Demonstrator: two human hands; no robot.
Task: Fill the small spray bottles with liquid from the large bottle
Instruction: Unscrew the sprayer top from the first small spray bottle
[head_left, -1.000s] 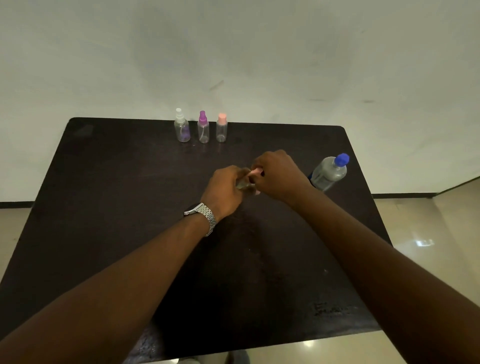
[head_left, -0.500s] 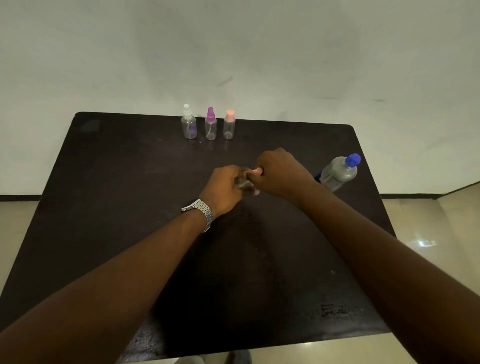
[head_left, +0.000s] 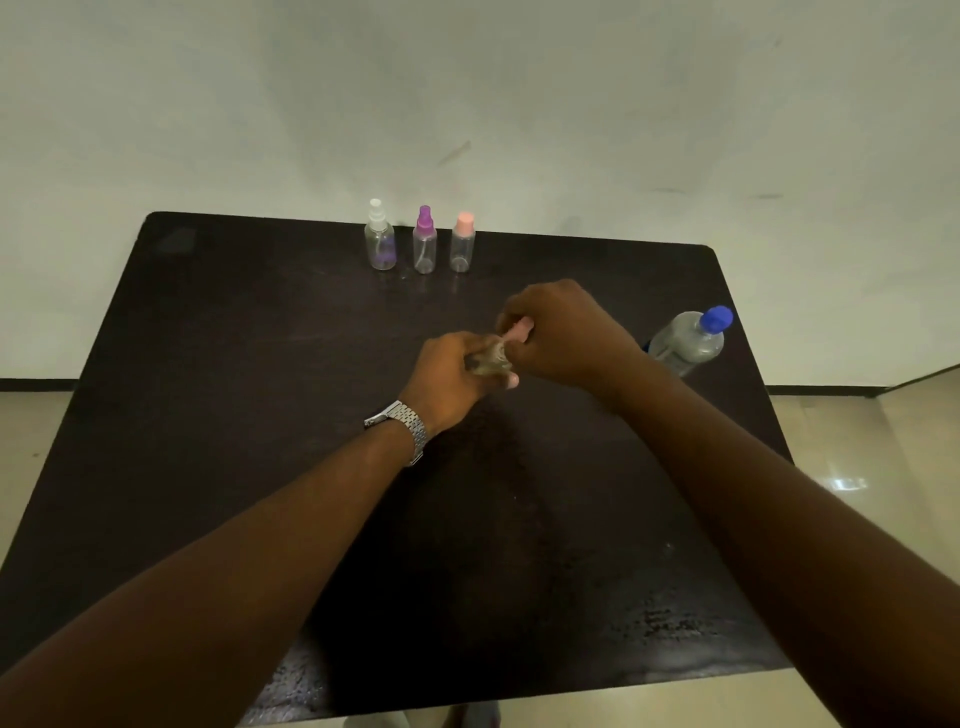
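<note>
Head view: my left hand (head_left: 451, 375) grips a small clear spray bottle (head_left: 491, 358) above mid-counter (head_left: 234, 364); my right hand (head_left: 558, 332) pinches its pink cap (head_left: 521, 328). Far right stands the large bottle (head_left: 685, 343).

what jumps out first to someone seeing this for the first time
Two hands meet mid-table: the left hand grips a small clear bottle while the right hand pinches its pink top. Three small spray bottles line the far edge, and the large blue-capped bottle stands at right.
</note>
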